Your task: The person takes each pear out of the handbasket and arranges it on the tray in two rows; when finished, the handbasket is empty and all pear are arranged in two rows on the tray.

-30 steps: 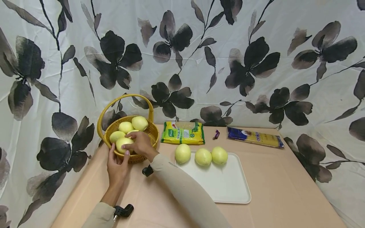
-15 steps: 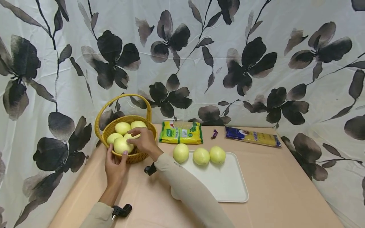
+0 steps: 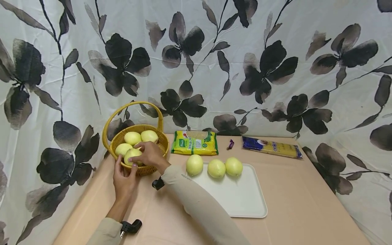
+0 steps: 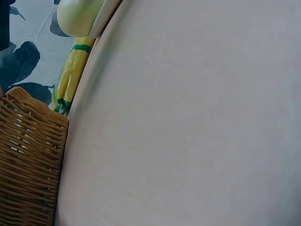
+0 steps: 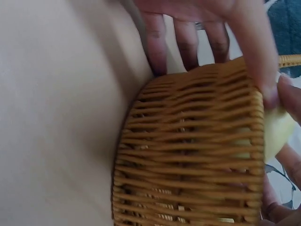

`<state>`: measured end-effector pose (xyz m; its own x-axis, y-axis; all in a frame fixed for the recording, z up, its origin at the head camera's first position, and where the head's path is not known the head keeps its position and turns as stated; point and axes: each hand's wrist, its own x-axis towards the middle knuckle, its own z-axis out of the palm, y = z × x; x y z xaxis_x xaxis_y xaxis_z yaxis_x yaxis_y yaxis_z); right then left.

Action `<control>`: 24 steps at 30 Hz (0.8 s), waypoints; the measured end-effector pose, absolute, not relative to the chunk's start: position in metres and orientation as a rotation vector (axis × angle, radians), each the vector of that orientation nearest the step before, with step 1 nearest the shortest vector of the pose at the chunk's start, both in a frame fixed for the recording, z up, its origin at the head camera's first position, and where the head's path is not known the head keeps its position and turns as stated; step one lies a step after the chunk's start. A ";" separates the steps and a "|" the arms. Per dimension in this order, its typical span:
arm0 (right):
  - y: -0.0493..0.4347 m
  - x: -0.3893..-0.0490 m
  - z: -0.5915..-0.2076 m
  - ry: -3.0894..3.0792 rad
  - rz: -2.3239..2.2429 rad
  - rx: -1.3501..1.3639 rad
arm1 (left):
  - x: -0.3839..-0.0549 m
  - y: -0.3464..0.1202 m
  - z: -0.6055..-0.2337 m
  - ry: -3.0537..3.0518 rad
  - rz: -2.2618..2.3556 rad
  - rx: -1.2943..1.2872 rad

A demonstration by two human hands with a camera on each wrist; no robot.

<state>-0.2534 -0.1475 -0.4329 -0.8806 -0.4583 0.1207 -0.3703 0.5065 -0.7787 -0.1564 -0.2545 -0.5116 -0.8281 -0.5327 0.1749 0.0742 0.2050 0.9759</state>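
A yellow wicker basket with a tall handle stands at the left of the table in the head view, holding several round, pale yellow-green fruits. My left hand grips its front rim, thumb at the rim and fingers along the outer wall. Inside the basket my right hand holds the front fruit between thumb and fingers, partly covering it. Behind it lie another fruit and one more fruit. In the right wrist view the wicker wall hides much of the held fruit.
A white tray lies right of the basket with three similar fruits at its far edge. Behind it are a yellow-green packet, a small purple wrapped sweet and a blue-yellow pasta packet. A floral curtain hangs behind.
Half a second ago my right hand was further back, over a middle fruit; now it has come forward and down onto the front fruit. My left hand keeps its place on the basket rim.
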 end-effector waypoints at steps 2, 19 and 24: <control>-0.149 -0.253 -0.434 2.645 -1.315 -0.735 | -0.157 -0.255 -0.511 -2.002 -1.669 0.424; -0.144 -0.254 -0.431 2.579 -1.557 -0.773 | -0.156 -0.255 -0.510 -1.999 -1.678 0.416; -0.137 -0.254 -0.421 2.544 -1.634 -0.799 | -0.156 -0.254 -0.509 -2.003 -1.662 0.419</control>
